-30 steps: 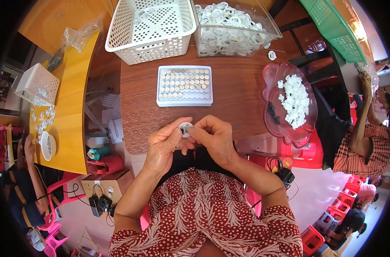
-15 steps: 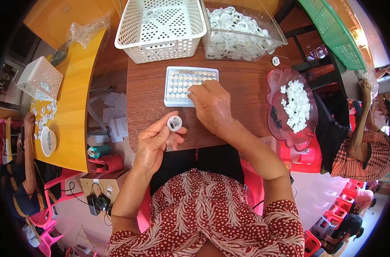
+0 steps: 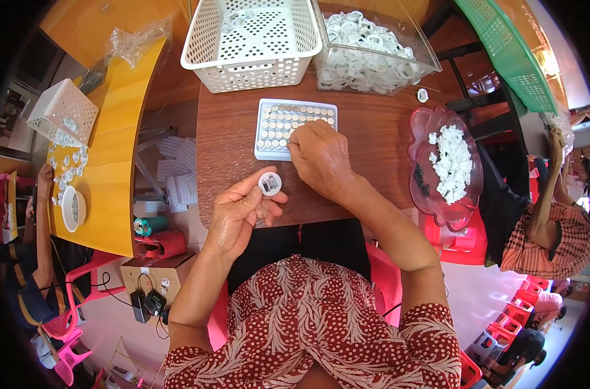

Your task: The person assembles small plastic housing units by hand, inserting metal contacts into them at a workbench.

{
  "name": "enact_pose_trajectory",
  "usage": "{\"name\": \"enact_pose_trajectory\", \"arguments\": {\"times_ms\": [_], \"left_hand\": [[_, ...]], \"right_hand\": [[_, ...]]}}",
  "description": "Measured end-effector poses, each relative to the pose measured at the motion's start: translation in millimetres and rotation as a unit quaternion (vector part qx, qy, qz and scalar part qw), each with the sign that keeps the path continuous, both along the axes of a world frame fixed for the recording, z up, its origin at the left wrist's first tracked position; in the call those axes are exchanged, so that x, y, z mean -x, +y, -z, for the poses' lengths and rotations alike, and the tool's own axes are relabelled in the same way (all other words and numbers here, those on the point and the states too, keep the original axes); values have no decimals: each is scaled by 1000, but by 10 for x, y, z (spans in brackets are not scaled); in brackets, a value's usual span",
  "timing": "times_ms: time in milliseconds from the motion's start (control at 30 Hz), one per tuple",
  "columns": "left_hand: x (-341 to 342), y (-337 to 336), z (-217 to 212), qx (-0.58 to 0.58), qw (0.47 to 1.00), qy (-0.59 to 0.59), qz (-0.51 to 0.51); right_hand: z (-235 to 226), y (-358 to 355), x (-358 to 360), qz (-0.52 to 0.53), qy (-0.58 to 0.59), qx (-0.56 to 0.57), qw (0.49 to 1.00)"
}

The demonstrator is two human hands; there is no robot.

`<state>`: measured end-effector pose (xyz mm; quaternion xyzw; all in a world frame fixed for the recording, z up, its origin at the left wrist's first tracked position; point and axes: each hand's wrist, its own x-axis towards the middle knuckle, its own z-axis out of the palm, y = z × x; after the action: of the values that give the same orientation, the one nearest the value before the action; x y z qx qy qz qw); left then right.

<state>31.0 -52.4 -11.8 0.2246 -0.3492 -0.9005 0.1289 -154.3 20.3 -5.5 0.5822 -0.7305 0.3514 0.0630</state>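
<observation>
My left hand (image 3: 238,217) pinches a small round white plastic casing (image 3: 269,183) between thumb and fingers, its recessed inner side facing up. My right hand (image 3: 322,153) is at the right part of a white tray (image 3: 273,155) filled with rows of silvery round button cells (image 3: 278,126). Its fingers are bent and pressed together, pointing down at the cells. What sits between its fingertips, if anything, is hidden by the hand.
A white perforated basket (image 3: 249,68) and a clear bin (image 3: 373,78) of white plastic parts stand along the back. At right lies a red scalloped dish (image 3: 437,211) with small white parts and black bits. One loose round piece (image 3: 422,95) lies behind it. People sit at both sides.
The view has shifted slightly, moving the table and tray a little to the right in the picture. My right hand's fingers have drawn in closer together over the tray; my left hand still holds the casing.
</observation>
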Motion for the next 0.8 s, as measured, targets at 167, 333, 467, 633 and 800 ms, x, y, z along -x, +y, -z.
{"name": "enact_pose_trajectory", "arguments": {"times_ms": [167, 333, 467, 633, 800], "left_hand": [[14, 10, -34, -12, 1000, -5, 17], [49, 54, -109, 12, 999, -13, 33], [76, 125, -193, 42, 998, -18, 35], [91, 201, -274, 73, 996, -32, 32], [78, 249, -254, 105, 994, -28, 33]], "right_hand": [[-43, 134, -61, -23, -47, 97, 994], [-155, 377, -272, -85, -31, 134, 987], [-182, 455, -328, -103, 25, 156, 982], [-140, 504, -329, -127, 143, 162, 968], [-228, 579, -370, -136, 172, 128, 967]]}}
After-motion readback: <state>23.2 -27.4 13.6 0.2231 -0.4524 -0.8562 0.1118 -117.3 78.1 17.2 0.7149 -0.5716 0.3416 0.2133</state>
